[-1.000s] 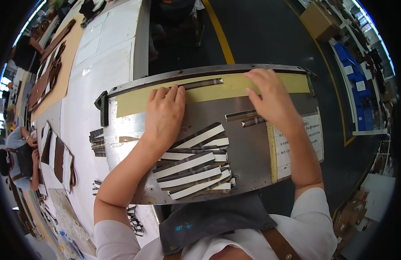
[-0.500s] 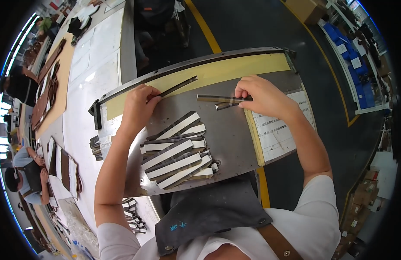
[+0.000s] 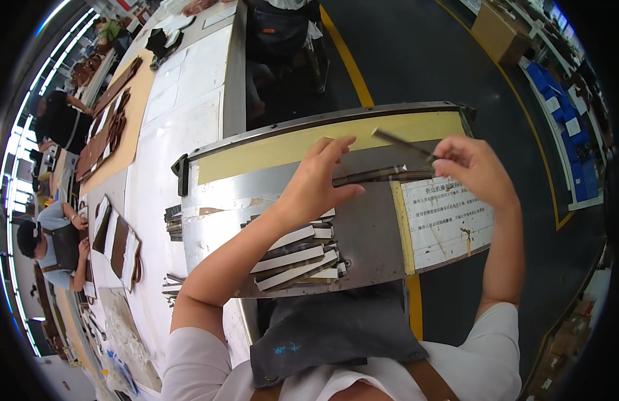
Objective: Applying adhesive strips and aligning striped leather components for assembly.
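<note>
My right hand (image 3: 475,168) pinches one end of a narrow dark strip (image 3: 401,143), which points up and to the left over the metal plate (image 3: 376,234). To its left, my left hand (image 3: 317,179) has thumb and fingers apart and holds nothing. Dark strips (image 3: 383,174) lie on the plate between the two hands. Below my left forearm sits a pile of strips (image 3: 297,259) with white and dark faces, partly hidden by the arm. A yellow sheet (image 3: 269,148) runs along the plate's far edge.
A printed white sheet (image 3: 449,214) covers the plate's right part. A dark raised rail (image 3: 309,121) borders its far side. Bundles of strips (image 3: 174,222) lie at the left on a long white table (image 3: 156,174). Co-workers (image 3: 55,240) stand further left among brown pieces.
My left hand has let go of its strip and moved right. My right hand has moved right and now lifts one strip at a slant. The view has shifted too.
</note>
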The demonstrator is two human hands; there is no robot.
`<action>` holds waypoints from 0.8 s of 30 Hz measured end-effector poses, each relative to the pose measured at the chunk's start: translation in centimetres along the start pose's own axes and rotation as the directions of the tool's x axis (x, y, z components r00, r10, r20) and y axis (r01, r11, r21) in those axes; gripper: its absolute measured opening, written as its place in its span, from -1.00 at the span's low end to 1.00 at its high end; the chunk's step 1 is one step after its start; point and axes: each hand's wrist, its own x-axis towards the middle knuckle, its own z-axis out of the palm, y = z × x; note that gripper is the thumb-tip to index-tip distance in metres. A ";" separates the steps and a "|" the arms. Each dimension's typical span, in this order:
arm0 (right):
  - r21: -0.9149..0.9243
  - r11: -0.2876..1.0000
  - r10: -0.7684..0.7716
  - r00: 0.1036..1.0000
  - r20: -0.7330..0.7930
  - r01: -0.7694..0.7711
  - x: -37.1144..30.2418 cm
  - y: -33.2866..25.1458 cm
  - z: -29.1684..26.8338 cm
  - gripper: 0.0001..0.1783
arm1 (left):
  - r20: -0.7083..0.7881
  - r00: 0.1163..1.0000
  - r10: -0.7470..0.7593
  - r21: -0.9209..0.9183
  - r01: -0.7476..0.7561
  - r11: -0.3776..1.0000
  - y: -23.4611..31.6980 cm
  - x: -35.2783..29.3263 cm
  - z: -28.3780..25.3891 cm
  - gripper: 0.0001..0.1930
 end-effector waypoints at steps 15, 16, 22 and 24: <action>0.329 0.885 -0.330 0.942 -0.055 0.329 0.8 -3.2 9.6 -0.50 | 0.216 0.917 -0.334 -0.314 0.390 0.866 3.8 -5.8 -5.2 -0.86; 0.339 0.865 -0.368 0.927 -0.073 0.371 0.8 -3.2 9.9 -0.50 | 0.160 0.937 -0.309 -0.272 0.343 0.899 3.9 -5.8 -5.1 -0.87; 0.298 0.823 -0.487 0.871 -0.070 0.484 0.8 -2.5 9.8 -0.74 | 0.096 0.933 -0.346 -0.232 0.359 0.904 2.8 -6.5 -5.1 -0.89; 0.255 0.803 -0.539 0.839 -0.076 0.539 0.9 -2.5 9.9 -0.75 | 0.082 0.934 -0.347 -0.217 0.356 0.909 2.6 -6.5 -5.1 -0.89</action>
